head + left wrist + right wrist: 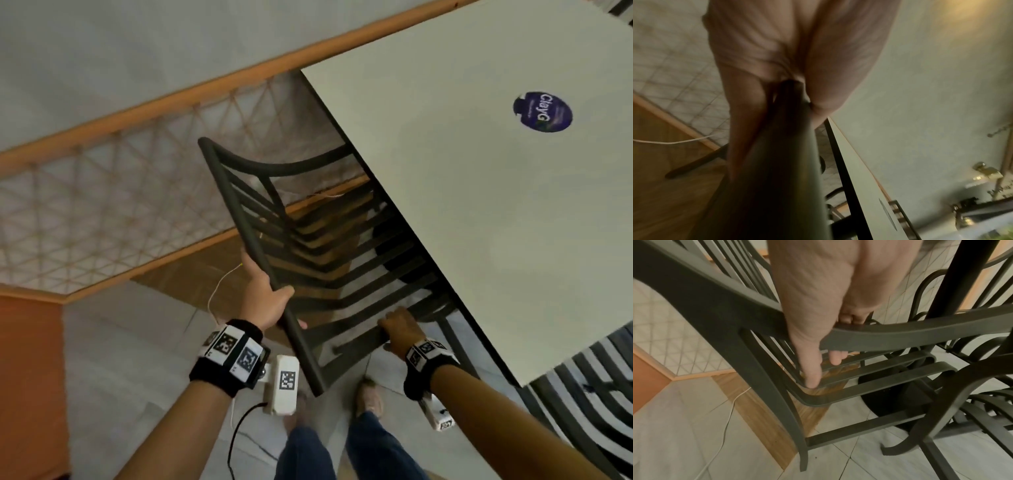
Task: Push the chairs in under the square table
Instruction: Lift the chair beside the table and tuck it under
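A dark metal slatted chair (230, 198) stands at the left side of the square white table (479, 205), its seat partly under the tabletop. My left hand (267, 301) grips the top rail of the chair's back; in the left wrist view the hand (797, 56) wraps the dark rail (777, 178) beside the table's edge (857, 165). My right hand (400, 329) holds the chair's armrest close to the table's edge. In the right wrist view its fingers (851, 318) curl over the armrest (900, 334), thumb hanging down.
A second slatted chair (589, 387) sits at the table's near side. The table's black post (966, 272) and round base (890, 395) stand beyond the seat. A white cable (219, 287) lies on the floor by a lattice wall panel (102, 192). My feet (368, 394) are behind the chair.
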The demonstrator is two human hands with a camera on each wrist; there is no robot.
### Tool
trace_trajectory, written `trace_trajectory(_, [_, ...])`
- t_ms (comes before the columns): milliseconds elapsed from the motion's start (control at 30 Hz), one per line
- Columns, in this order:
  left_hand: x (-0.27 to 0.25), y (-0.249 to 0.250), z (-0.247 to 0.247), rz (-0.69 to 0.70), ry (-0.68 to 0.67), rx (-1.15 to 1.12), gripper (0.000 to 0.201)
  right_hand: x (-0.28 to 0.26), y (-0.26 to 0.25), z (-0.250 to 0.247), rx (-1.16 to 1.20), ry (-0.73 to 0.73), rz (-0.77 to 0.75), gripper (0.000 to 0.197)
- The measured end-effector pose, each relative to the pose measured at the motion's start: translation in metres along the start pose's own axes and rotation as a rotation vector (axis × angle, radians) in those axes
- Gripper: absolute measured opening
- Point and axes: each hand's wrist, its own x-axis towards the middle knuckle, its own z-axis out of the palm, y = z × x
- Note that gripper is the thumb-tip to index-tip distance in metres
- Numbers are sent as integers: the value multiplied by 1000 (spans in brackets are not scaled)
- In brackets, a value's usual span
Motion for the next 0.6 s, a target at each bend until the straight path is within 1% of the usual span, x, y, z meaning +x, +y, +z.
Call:
trace_trajectory(33, [0, -2, 2, -10, 6, -54, 104, 6, 3, 3, -11, -8, -17, 31])
trace_trajectory(100, [3, -4, 7, 23, 38, -104, 103, 17, 9, 8, -28, -8, -34, 23])
trace_trajectory(167, [9, -1, 9, 46, 80, -86, 104, 24, 13, 12, -42, -16, -37, 20])
trace_trajectory(233, [15, 5, 8, 35, 100, -78, 103, 31, 15, 12, -75, -26, -49, 19])
trace_trajectory(267, [18, 9, 7, 33, 98, -75, 101, 33, 14, 11, -76, -20, -54, 19])
trace_trajectory(333, [26, 20, 4, 51, 83, -71, 98, 41, 11, 6, -42, 40, -60, 17])
trace_trajectory(400, [31, 25, 0, 66, 67, -66, 99, 46, 6, 1, -34, 70, -60, 17])
trace_trajectory(467, [27, 24, 1, 70, 56, -41, 100, 42, 5, 2, -39, 39, -34, 17])
trace_trajectory(600, [9, 9, 13, 27, 24, -50, 100, 24, 18, 9, -53, -11, -19, 19])
